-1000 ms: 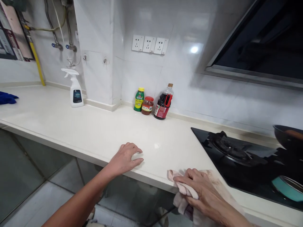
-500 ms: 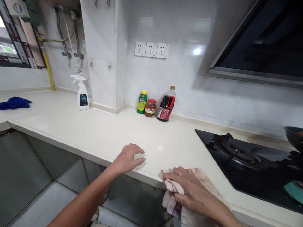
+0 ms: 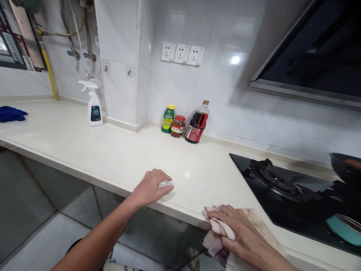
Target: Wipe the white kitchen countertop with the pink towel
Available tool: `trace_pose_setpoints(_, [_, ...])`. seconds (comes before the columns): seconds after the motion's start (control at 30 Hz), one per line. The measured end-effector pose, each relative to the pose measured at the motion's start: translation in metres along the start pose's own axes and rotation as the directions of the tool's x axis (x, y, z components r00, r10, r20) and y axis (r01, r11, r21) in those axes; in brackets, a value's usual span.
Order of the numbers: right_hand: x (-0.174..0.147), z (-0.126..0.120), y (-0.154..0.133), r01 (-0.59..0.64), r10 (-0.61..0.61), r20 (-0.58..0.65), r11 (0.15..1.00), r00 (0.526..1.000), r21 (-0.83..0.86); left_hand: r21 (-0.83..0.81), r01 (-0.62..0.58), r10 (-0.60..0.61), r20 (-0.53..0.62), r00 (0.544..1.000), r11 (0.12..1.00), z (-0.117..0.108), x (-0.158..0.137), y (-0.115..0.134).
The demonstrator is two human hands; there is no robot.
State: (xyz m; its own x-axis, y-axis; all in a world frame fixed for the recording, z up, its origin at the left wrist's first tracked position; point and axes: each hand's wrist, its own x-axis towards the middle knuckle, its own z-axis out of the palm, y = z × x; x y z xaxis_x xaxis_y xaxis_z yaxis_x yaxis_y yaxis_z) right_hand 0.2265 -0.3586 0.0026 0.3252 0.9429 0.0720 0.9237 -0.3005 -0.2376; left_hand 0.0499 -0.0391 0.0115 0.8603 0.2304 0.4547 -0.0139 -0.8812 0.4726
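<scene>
My left hand rests near the front edge of the white countertop, its fingers bent and thumb apart, with nothing in it. To its right, my right hand grips a bunched pale cloth at the counter's edge. Part of the cloth lies flat on the counter beneath that hand, and a darker purplish part hangs over the front edge. Behind the hands, against the wall, stand a green bottle with a yellow cap, a red-lidded jar and a dark sauce bottle.
A black gas stove is set into the counter at right, with a dark wok and a teal pot on it. Far left are a white spray bottle and a blue cloth. A range hood overhangs the stove.
My right hand has shifted a little to the right along the counter's edge with the cloth. My left hand has stayed nearly in place. The view has turned slightly.
</scene>
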Motion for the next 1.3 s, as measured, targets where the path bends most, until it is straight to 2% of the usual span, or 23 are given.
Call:
trace_pose_setpoints(0.17, [0.045, -0.004, -0.061, 0.141, -0.141, -0.005, 0.990, 0.990, -0.015, -0.139, 0.016, -0.026, -0.072, 0.997, 0.990, -0.002, 0.001, 0.001])
trace_pose_setpoints(0.3, [0.084, -0.002, -0.110, 0.205, -0.205, -0.004, 0.979, 0.979, 0.002, -0.264, 0.053, -0.094, -0.143, 0.985, 0.963, -0.003, 0.003, 0.000])
trace_pose_setpoints(0.47, [0.109, 0.002, -0.139, 0.241, -0.238, -0.041, 0.967, 0.970, 0.082, -0.286, 0.062, -0.108, -0.149, 0.983, 0.956, -0.004, 0.003, -0.003])
trace_pose_setpoints(0.57, [0.103, 0.000, -0.135, 0.240, -0.236, -0.055, 0.967, 0.970, 0.090, -0.307, 0.093, -0.141, -0.136, 0.981, 0.947, -0.005, 0.002, -0.006])
trace_pose_setpoints(0.67, [0.085, -0.004, -0.117, 0.200, -0.198, -0.023, 0.977, 0.980, 0.075, -0.378, 0.111, -0.174, -0.135, 0.975, 0.919, -0.006, 0.002, -0.008])
trace_pose_setpoints(0.77, [0.059, -0.004, -0.087, 0.157, -0.157, 0.002, 0.987, 0.988, 0.041, -0.414, 0.124, -0.192, -0.128, 0.973, 0.902, -0.007, 0.002, -0.008])
trace_pose_setpoints(0.97, [0.004, 0.008, -0.015, -0.007, 0.007, -0.068, 1.000, 0.998, 0.000, -0.424, 0.133, -0.190, -0.096, 0.977, 0.896, -0.008, 0.002, -0.007])
trace_pose_setpoints(1.07, [-0.012, 0.016, 0.010, -0.049, 0.048, -0.095, 0.999, 0.994, -0.014, -0.435, 0.142, -0.205, -0.101, 0.974, 0.889, -0.008, 0.002, -0.004])
trace_pose_setpoints(1.13, [-0.013, 0.022, 0.014, -0.046, 0.043, -0.115, 0.999, 0.992, -0.022, -0.434, 0.144, -0.206, -0.098, 0.974, 0.890, -0.008, 0.002, -0.002])
trace_pose_setpoints(1.2, [-0.005, 0.027, 0.006, -0.024, 0.019, -0.141, 0.999, 0.990, -0.029, -0.428, 0.146, -0.204, -0.092, 0.975, 0.892, -0.008, 0.002, 0.000])
trace_pose_setpoints(1.3, [0.024, 0.027, -0.034, 0.052, -0.055, -0.141, 0.998, 0.989, -0.028, -0.429, 0.145, -0.205, -0.096, 0.974, 0.892, -0.007, 0.002, 0.001])
